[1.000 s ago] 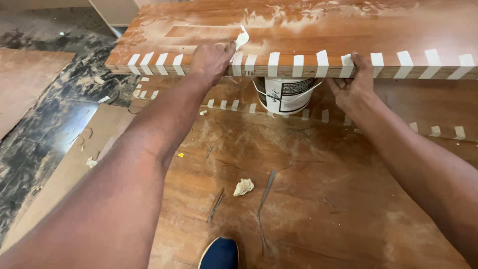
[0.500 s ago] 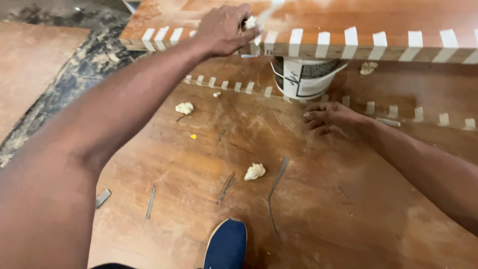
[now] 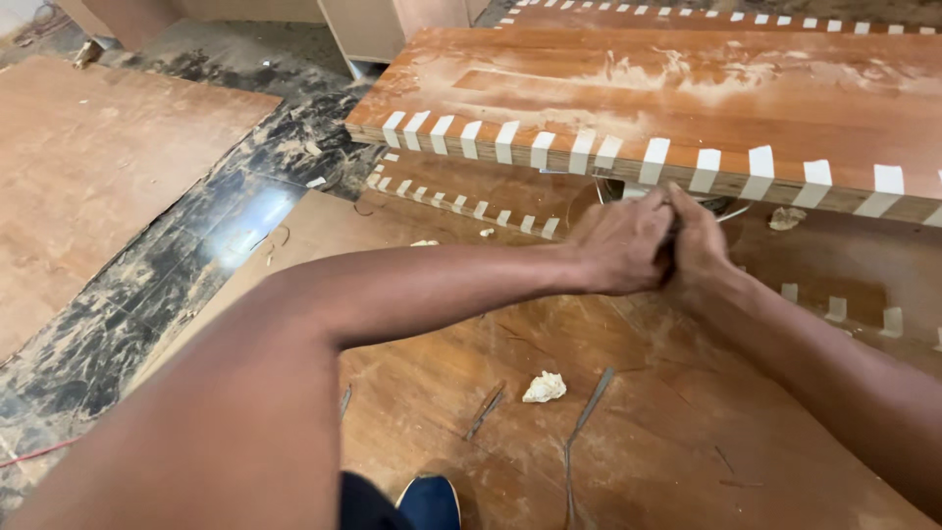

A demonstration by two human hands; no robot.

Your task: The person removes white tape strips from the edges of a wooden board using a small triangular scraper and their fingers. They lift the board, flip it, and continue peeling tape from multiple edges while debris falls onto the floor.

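- Two hands meet just below the front edge of the raised wooden panel (image 3: 687, 88): the left hand (image 3: 623, 245) and the right hand (image 3: 699, 245) are pressed together, fingers curled inward against each other.
- Whatever they may be pinching between them is hidden by the fingers; I cannot tell what it is.
- Strips of pale tape (image 3: 653, 160) run in a row along the panel's near edge, directly above the knuckles.
- Behind the hands, under the panel, part of a bucket rim (image 3: 721, 204) shows, mostly covered.
- Both forearms stretch over a lower plywood sheet (image 3: 638, 442) lying on the floor, which carries its own tape pieces along its far edge.
- A crumpled wad of pale tape (image 3: 545, 387) lies on that sheet, below the hands and well apart from them; a second wad (image 3: 787, 218) sits to the right, under the panel edge.
- Thin metal strips (image 3: 581, 427) lie just beside the nearer wad.
- A blue shoe tip (image 3: 432, 503) shows at the bottom edge.
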